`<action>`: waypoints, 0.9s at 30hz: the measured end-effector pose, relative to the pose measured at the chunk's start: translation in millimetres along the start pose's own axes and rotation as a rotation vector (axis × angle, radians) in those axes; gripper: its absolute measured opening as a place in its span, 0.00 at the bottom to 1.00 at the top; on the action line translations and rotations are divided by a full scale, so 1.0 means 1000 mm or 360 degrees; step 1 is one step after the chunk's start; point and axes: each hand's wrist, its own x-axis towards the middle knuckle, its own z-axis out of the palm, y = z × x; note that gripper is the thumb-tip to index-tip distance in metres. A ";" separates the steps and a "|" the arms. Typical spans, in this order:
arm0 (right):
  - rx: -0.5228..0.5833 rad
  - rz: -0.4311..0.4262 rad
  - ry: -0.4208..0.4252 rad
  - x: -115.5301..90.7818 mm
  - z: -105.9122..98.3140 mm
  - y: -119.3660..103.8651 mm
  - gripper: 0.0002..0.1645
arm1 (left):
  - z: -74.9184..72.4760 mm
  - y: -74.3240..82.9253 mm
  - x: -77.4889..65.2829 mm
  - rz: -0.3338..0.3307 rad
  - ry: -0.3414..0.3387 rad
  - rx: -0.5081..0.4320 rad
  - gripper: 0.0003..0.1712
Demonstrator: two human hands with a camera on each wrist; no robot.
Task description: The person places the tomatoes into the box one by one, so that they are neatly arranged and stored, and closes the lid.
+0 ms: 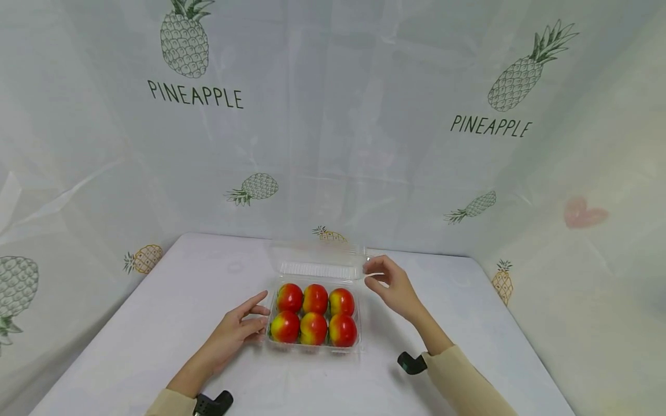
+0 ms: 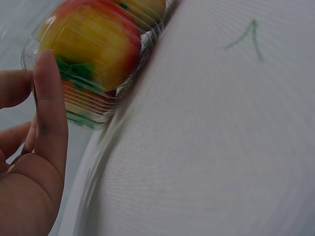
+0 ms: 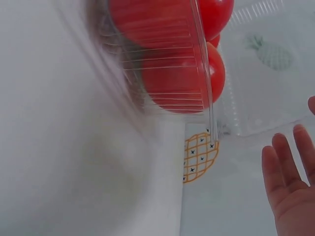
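Note:
A clear plastic clamshell box [image 1: 316, 348] sits mid-table, with several glossy red-and-yellow, apple-like fruits [image 1: 314, 329] in two rows. Its transparent lid [image 1: 318, 270] stands raised at the back, hinged to the base. My left hand [image 1: 232, 334] is at the box's left side; in the left wrist view its thumb [image 2: 49, 93] lies against the box's corner, the fingers partly hidden behind. By the lid's right edge is my right hand [image 1: 393, 287], fingers gently bent. In the right wrist view its fingers [image 3: 280, 157] extend just short of the lid, holding nothing.
A white-topped table [image 1: 198, 277] bears the box. Behind and at the sides hangs a pale curtain [image 1: 354, 115] printed with pineapples. Each wrist wears a black camera mount, such as the one on the right wrist [image 1: 411, 363].

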 end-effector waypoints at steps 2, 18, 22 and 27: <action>-0.0019 -0.0015 -0.0021 -0.005 0.000 -0.002 0.17 | 0.000 0.000 0.000 -0.0003 0.0001 0.0002 0.44; -0.0071 -0.0139 -0.0172 -0.037 -0.001 0.000 0.14 | 0.002 0.003 0.002 -0.0080 0.0065 -0.0032 0.39; -0.0081 -0.0132 -0.0190 -0.042 0.002 -0.001 0.11 | 0.001 0.002 0.003 -0.0100 0.0079 -0.0067 0.37; -0.0105 -0.0087 -0.0183 -0.048 0.006 -0.003 0.11 | 0.000 0.002 0.001 -0.0108 0.0060 -0.0104 0.36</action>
